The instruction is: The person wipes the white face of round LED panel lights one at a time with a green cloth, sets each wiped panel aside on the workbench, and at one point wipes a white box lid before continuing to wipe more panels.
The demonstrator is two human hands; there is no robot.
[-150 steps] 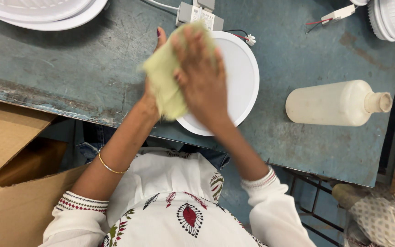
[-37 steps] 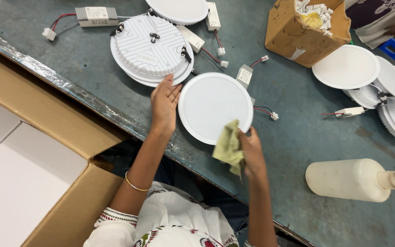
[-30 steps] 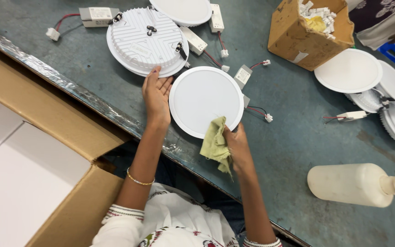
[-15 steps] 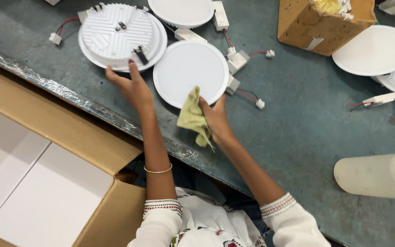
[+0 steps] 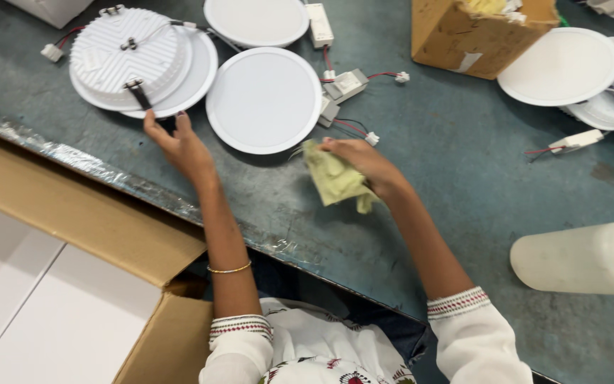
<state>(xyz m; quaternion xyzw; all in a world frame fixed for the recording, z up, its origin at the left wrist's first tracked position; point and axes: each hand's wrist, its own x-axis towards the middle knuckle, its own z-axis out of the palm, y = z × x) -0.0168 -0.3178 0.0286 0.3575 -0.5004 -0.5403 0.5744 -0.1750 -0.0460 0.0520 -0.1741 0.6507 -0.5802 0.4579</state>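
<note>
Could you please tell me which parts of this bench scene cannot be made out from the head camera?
- White plastic bottle: its cap end is cut off by the right edge.
- Brown cardboard box: its top is cut off by the upper edge.
- Right hand: its palm is hidden by the yellow cloth.

Round panel (image 5: 264,99) on table (image 5: 463,171), ribbed lamp (image 5: 133,57) left, cardboard box (image 5: 474,32) right, bottle (image 5: 584,259) near right, carton (image 5: 58,284) below edge.

left hand (image 5: 179,146) off round white panel (image 5: 264,99), cloth (image 5: 335,178) lifted clear
</note>
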